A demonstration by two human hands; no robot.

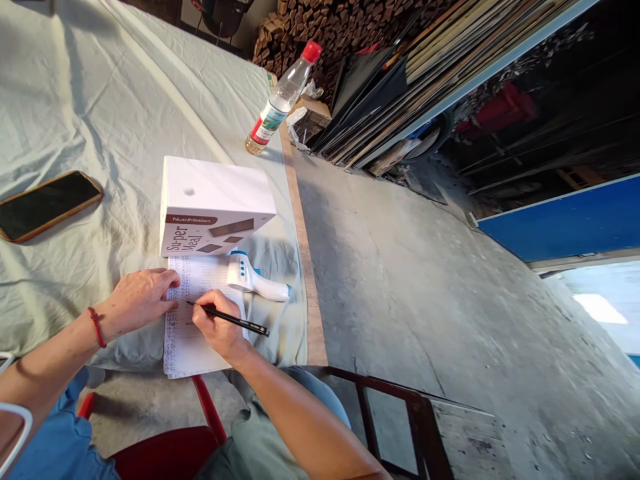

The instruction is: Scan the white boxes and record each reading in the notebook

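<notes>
A black pen (pixel 240 321) is pinched in my right hand (pixel 220 327), its tip down on the page of an open notebook (pixel 200 353). My left hand (pixel 143 300), with a red cord bracelet at the wrist, rests at the notebook's left edge, fingers apart on the paper. Printed or written lines cover part of the page. A white and blue infrared thermometer (pixel 256 280) lies just beyond my right hand, partly over the notebook. Behind the notebook stands a white box (pixel 215 200) marked "NutriMotion Super Meal", touching or covering the page's far end.
A phone (pixel 50 205) lies on the cloth-covered table (pixel 120 107) at the left. Near the table's right edge stands a plastic bottle (pixel 280 100) with a red cap. Stacked boards (pixel 430 73), firewood (pixel 330 27) and a dark wooden frame (pixel 390 413) are around the concrete floor (pixel 380 280).
</notes>
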